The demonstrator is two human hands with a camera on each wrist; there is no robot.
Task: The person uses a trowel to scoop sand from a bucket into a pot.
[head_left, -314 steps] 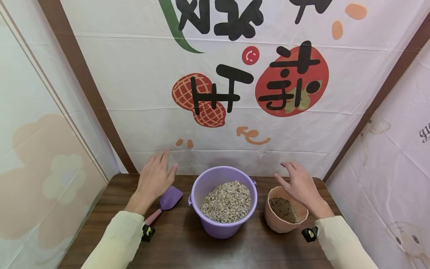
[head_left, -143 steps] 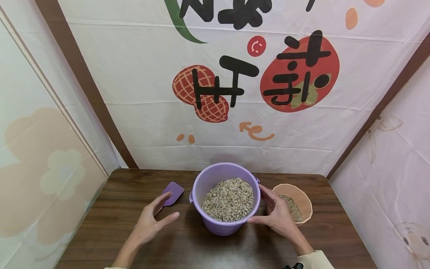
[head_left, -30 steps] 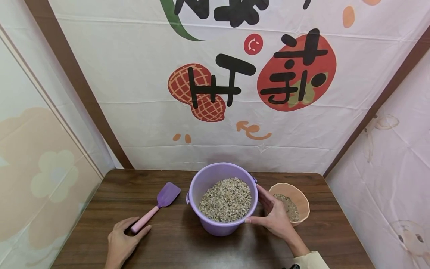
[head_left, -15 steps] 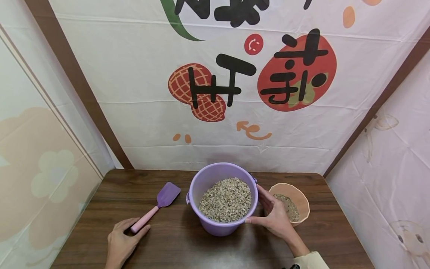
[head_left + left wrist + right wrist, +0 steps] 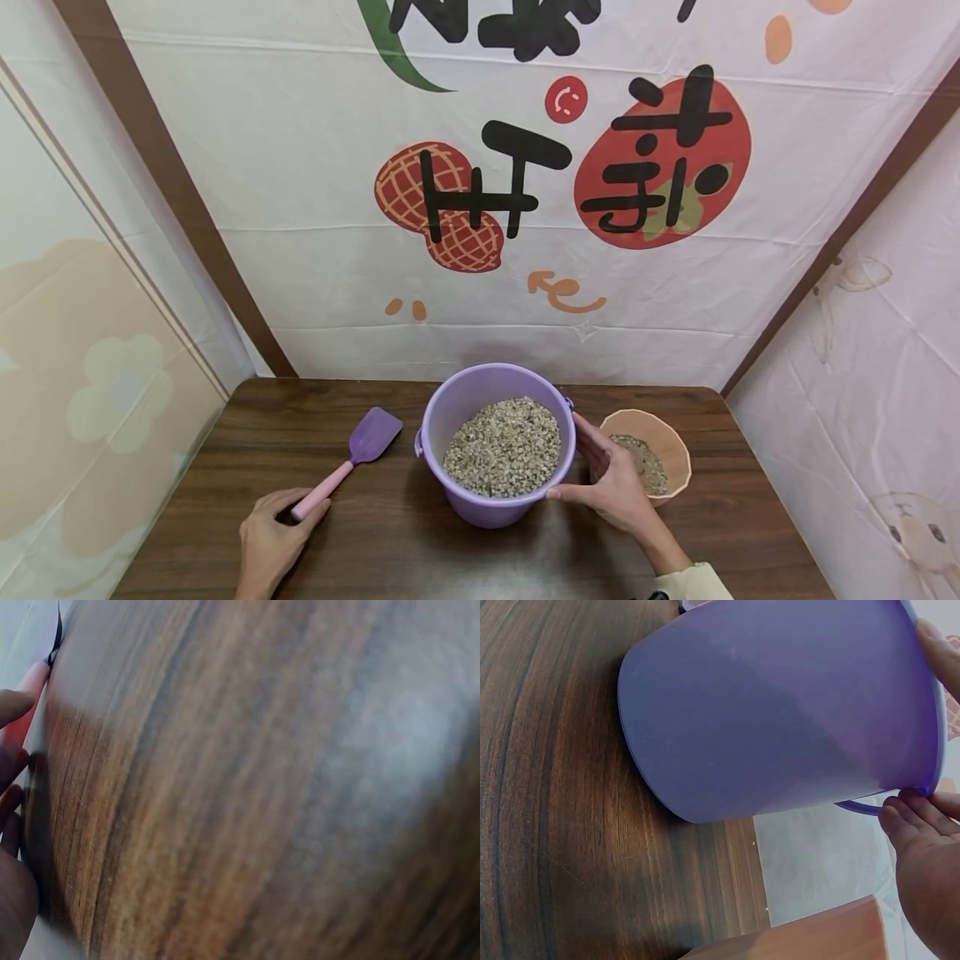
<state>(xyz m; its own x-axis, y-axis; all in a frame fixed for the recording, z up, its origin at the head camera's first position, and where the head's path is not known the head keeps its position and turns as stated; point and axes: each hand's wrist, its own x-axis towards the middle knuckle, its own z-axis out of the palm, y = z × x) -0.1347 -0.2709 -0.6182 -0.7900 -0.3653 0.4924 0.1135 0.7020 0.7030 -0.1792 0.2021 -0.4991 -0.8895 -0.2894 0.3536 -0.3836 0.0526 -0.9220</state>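
Observation:
On the left of the table lies a small shovel with a purple blade and a pink handle. My left hand pinches the end of that handle between thumb and fingers; in the left wrist view the thumb and fingers close about the pink handle. A purple bucket stands upright in the middle, partly filled with coarse grey-beige grit. My right hand holds the bucket's right side near the rim, thumb in front and fingers behind, as the right wrist view also shows.
Just right of my right hand stands a peach faceted pot with brownish, grainy material inside, partly hidden by the hand. The brown wooden table ends at a printed white cloth wall. More cloth hangs on both sides.
My left hand came down to the shovel's handle, and its thumb has drawn in against it over the last half second. My right hand moved earlier from above the pot to the bucket and stays there.

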